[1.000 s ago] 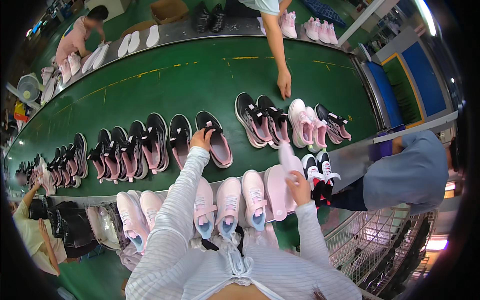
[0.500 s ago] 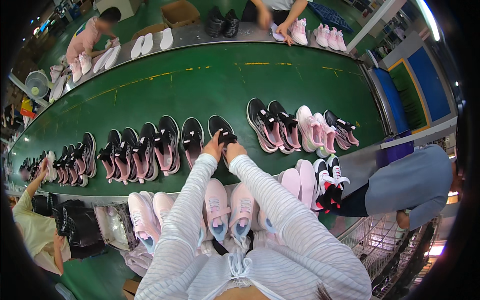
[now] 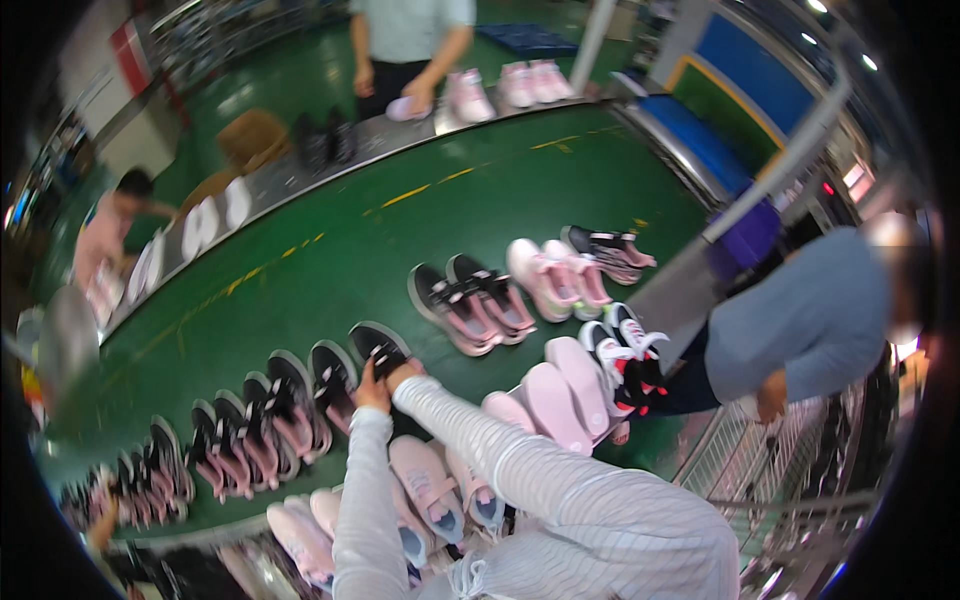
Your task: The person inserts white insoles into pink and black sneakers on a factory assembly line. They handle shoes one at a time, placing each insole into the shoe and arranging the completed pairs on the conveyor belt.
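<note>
Both hands are meeting on one black shoe (image 3: pixel 378 350) with a pink sole, lying on the green conveyor belt (image 3: pixel 330 250) near its near edge. Left hand (image 3: pixel 372 388) is gripping the shoe's heel end; right hand (image 3: pixel 404 374) is pressing on it just beside the left. Can't tell how fully the fingers are closing, view is blurred.

Risks, as I'm judging them:
- Neighbouring black shoe (image 3: pixel 333 378) is lying just beside it; nudging the held one could be knocking the row out of line.
- Pale pink shoes (image 3: pixel 560 390) are piling along the near edge under the sleeves; an elbow could be sweeping one off.

Counts:
- Further along the belt: one black pair (image 3: pixel 470 300), one pink pair (image 3: pixel 555 275), one dark pair (image 3: pixel 612 250).
- Row to the left: roughly eight or nine black shoes, the blurred end isn't countable.
- Black-and-white pair (image 3: pixel 625 350) with red at the near edge.
- Three other people: one in grey (image 3: pixel 800 320), one across the belt (image 3: pixel 410 40), one at the far left corner (image 3: pixel 110 230).
</note>
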The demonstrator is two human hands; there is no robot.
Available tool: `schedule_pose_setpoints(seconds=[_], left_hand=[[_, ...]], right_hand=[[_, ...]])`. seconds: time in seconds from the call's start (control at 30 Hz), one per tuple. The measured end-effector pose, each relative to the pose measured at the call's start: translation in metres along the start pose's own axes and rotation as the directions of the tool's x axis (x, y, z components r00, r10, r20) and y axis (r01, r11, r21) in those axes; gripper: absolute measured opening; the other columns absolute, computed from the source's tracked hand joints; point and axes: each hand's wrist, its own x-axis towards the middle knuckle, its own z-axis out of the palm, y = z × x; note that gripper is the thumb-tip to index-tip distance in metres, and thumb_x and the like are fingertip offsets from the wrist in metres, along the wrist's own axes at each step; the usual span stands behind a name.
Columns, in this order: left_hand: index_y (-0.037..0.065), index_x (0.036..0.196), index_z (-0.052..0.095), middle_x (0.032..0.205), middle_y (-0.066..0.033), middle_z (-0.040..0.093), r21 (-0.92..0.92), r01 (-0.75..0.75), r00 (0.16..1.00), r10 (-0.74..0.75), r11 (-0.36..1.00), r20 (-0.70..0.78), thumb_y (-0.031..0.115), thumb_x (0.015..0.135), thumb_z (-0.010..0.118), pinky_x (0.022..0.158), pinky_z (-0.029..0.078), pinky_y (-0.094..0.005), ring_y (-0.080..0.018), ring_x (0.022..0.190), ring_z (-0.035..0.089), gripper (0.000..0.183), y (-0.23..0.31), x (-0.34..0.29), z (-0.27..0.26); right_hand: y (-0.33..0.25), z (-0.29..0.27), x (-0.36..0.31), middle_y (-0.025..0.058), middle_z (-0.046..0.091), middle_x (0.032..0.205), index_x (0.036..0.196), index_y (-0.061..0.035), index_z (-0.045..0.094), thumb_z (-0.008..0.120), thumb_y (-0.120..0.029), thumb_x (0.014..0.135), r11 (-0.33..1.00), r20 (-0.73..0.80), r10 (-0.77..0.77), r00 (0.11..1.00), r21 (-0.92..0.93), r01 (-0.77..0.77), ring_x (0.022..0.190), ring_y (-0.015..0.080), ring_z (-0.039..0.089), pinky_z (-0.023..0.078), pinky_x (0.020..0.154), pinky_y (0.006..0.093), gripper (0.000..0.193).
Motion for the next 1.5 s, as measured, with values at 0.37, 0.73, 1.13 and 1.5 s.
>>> schedule_pose_setpoints(seconds=[0.37, 0.73, 1.13, 1.5], left_hand=[[-0.001, 0.095, 0.051, 0.088, -0.0156, 0.054, 0.043, -0.175, 0.958, 0.180, 0.984, -0.225, 0.006, 0.074, 0.048, 0.077, 0.040, -0.0351, -0.0288, 0.086, 0.052, 0.022, 0.050, -0.047, -0.015], [0.003, 0.094, 0.056, 0.098, -0.0154, 0.054, 0.648, -0.356, 0.646, -0.324, 0.673, 0.691, 0.019, 0.056, 0.063, 0.072, 0.044, -0.0342, -0.0286, 0.087, 0.053, 0.041, 0.028, 0.024, 0.070], [0.004, 0.091, 0.055, 0.092, -0.0141, 0.056, 0.657, -0.314, 0.647, -0.352, 0.686, 0.676, 0.025, 0.063, 0.057, 0.069, 0.045, -0.0335, -0.0286, 0.081, 0.055, 0.035, 0.034, 0.014, 0.042], [0.001, 0.074, 0.050, 0.072, -0.0144, 0.056, -0.468, 0.245, 0.924, -0.350, 0.849, -0.152, 0.023, 0.077, 0.050, 0.054, 0.042, -0.0327, -0.0261, 0.066, 0.056, 0.023, -0.015, -0.011, 0.047]], right_hand=[[0.071, -0.014, -0.092, 0.0165, 0.040, 0.109, 0.100, -0.0032, 0.048, 0.050, -0.023, 0.072, 0.865, -0.316, -0.502, 0.805, -0.198, 0.461, 0.100, 0.0310, 0.042, 0.040, 0.079, 0.0359, 0.034], [0.094, 0.004, -0.083, 0.0110, 0.053, 0.084, 0.086, -0.0050, 0.051, 0.054, -0.025, 0.070, 0.844, -0.242, -0.528, 0.814, -0.258, 0.471, 0.077, 0.0256, 0.053, 0.044, 0.065, 0.0329, 0.026], [0.113, -0.046, -0.117, 0.0138, 0.056, 0.076, 0.096, -0.0094, 0.051, 0.055, -0.027, 0.070, 0.918, -0.294, -0.373, 0.880, 0.025, 0.397, 0.070, 0.0303, 0.055, 0.044, 0.060, 0.0384, 0.032], [0.242, -0.107, -0.206, 0.0155, 0.042, 0.105, 0.121, -0.0081, 0.028, 0.062, -0.033, 0.062, 0.910, -0.322, 0.082, 0.943, -0.361, -0.203, 0.078, 0.0302, 0.053, 0.044, 0.064, 0.0380, 0.072]])
